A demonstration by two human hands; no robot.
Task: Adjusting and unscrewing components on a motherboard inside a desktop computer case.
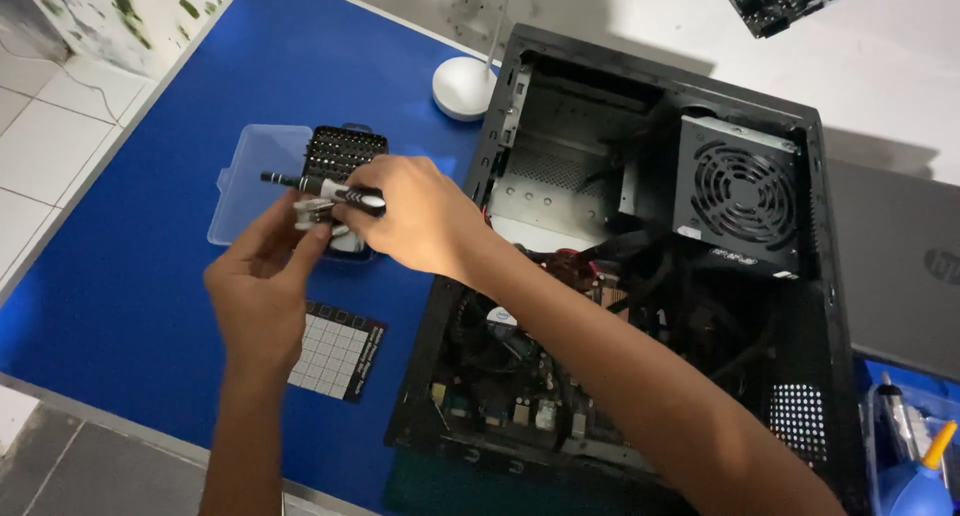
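My right hand grips a black and silver precision screwdriver, lying roughly level with its end pointing left. My left hand pinches a small metal part just under the screwdriver's shaft. Both hands hover over an open bit set: a black bit holder with several bits and its clear plastic lid. The open black computer case lies right of the hands, my right forearm crossing its lower left corner.
A blue mat covers the table. A small gridded card lies below my left hand. A white round lamp base stands at the back. A closed grey laptop and a tool tray sit right.
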